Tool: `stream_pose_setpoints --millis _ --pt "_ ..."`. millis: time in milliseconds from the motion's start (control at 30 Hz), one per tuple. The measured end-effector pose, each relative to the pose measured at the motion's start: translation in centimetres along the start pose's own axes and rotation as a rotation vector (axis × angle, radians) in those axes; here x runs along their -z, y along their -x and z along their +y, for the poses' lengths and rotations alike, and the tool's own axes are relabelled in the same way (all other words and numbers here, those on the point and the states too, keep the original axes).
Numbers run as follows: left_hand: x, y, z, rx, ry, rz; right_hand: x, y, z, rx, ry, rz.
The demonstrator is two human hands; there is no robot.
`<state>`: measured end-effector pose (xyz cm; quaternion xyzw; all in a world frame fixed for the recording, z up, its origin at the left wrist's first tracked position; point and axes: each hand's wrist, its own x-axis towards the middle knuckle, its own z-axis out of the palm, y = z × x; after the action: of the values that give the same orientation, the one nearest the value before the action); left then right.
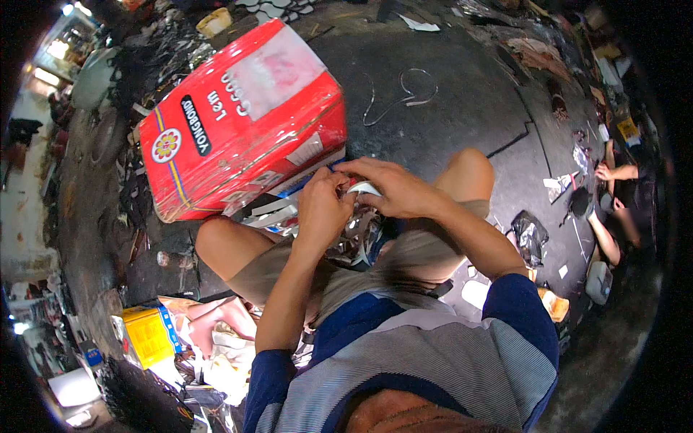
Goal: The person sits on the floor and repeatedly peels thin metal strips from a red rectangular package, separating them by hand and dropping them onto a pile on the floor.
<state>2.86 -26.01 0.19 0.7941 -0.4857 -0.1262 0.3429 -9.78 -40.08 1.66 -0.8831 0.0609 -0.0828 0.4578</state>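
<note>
I sit on a dark floor with my knees apart. Both hands meet in front of me, just above my lap. My left hand (321, 209) and my right hand (393, 187) pinch a small white curved piece (363, 189) between their fingers. Under the hands lies a heap of shiny grey and white scraps (354, 238). A big red box (242, 119) with white panels and a flower emblem lies tilted on the floor right beyond my left hand.
A yellow and blue carton (148, 333) lies by pink and white scraps at lower left. A bent wire loop (404, 94) rests on the dark floor ahead. Another person's arms (613, 209) show at the right edge, near a black bag (530, 234).
</note>
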Motion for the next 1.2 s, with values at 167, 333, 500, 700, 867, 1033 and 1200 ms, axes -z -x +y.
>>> stream_pose_setpoints --millis 167,333,500,700,867,1033,1200 --pt "2.5 0.8 0.5 0.089 0.35 0.123 3.7 -0.6 -4.2 0.166 0.033 0.08" --pt "5.1 2.2 3.1 0.054 0.267 0.146 7.5 -0.1 -7.6 0.13 0.165 0.014" --pt "6.1 3.3 1.2 0.104 0.517 0.063 10.2 0.2 -8.5 -0.138 0.634 -0.002" --pt "7.8 1.8 5.2 -0.057 0.601 0.119 4.4 -2.1 -8.5 0.111 -0.205 -0.135" --pt "16.3 3.6 3.2 0.091 0.505 -0.016 6.9 -3.9 -7.7 -0.01 -0.457 -0.05" --pt "24.3 5.1 -4.3 0.118 0.478 0.183 9.4 -7.8 -8.2 0.072 -0.331 0.024" --pt "33.0 4.5 -11.9 0.325 0.321 0.193 11.8 -13.9 -7.0 0.0 -0.27 -0.037"
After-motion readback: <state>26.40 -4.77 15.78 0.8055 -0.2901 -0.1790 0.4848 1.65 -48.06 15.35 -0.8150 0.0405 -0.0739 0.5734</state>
